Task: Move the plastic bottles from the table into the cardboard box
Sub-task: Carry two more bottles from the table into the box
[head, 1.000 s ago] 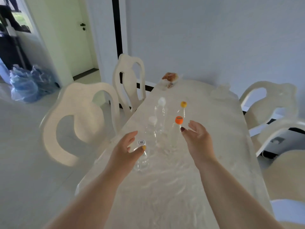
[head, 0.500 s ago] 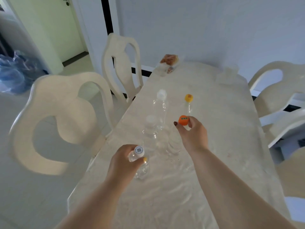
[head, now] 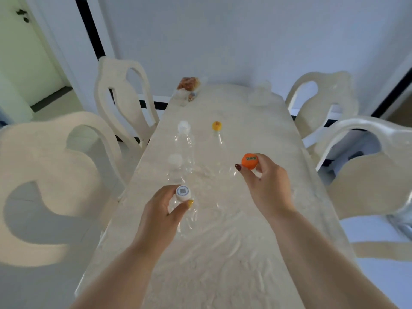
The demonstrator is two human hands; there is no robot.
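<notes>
While my left hand [head: 165,210] gripped the neck of a clear plastic bottle with a white printed cap [head: 183,192], my right hand [head: 265,181] pinched the neck of a second clear plastic bottle just under its orange cap [head: 249,161]. Half a second before, that right hand was nearer the middle of the group; it had since carried the orange-capped bottle out to the right and apparently off the surface, though I could not tell for sure. The left bottle looked tilted toward me, its base near the tabletop. Beyond my hands, three more clear bottles stood upright on the long cream marble-patterned table [head: 223,264]: one with a pale cap [head: 175,159], one with a white cap [head: 183,126], one with a yellow cap [head: 217,126]. I judged two bottles were now in hand and ready to go, three still to fetch. No cardboard box showed anywhere; cream carved chairs [head: 44,166] flanked the table.
</notes>
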